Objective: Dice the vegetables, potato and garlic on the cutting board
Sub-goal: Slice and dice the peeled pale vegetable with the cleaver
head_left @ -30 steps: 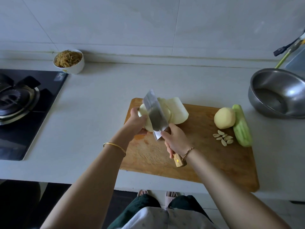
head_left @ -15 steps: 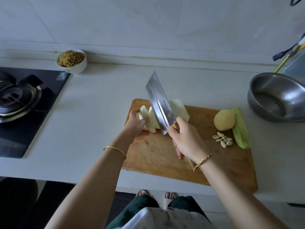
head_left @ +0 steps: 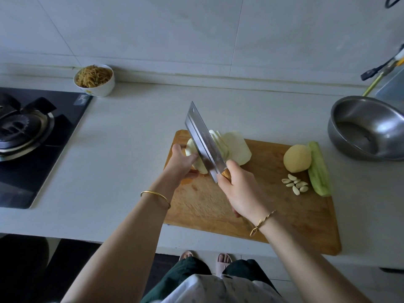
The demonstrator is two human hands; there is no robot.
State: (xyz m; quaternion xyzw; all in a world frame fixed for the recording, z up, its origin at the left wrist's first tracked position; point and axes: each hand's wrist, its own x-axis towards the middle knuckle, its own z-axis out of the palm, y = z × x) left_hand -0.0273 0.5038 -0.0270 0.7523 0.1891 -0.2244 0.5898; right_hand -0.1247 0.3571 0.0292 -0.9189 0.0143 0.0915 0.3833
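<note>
Knifework under way: clasping cleaver [head_left: 202, 136] in right grip [head_left: 242, 189], pinning pale vegetable [head_left: 238, 147] at far-left corner of cutting board [head_left: 284, 215] with curled left grip [head_left: 181, 161], slicing thin; next likely needing that left grip edging back.

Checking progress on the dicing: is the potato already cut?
No, the potato lies whole on the cutting board beside the garlic cloves.

A second ago my cleaver [head_left: 204, 141] stood low in the pale vegetable [head_left: 192, 147]. Since then my right hand [head_left: 240, 189] has lifted it and drawn back toward me. The blade now slants long across the vegetable, its tip past the far edge of the board [head_left: 284, 215]. Thin slices [head_left: 219, 142] now fan out just right of the blade.
</note>
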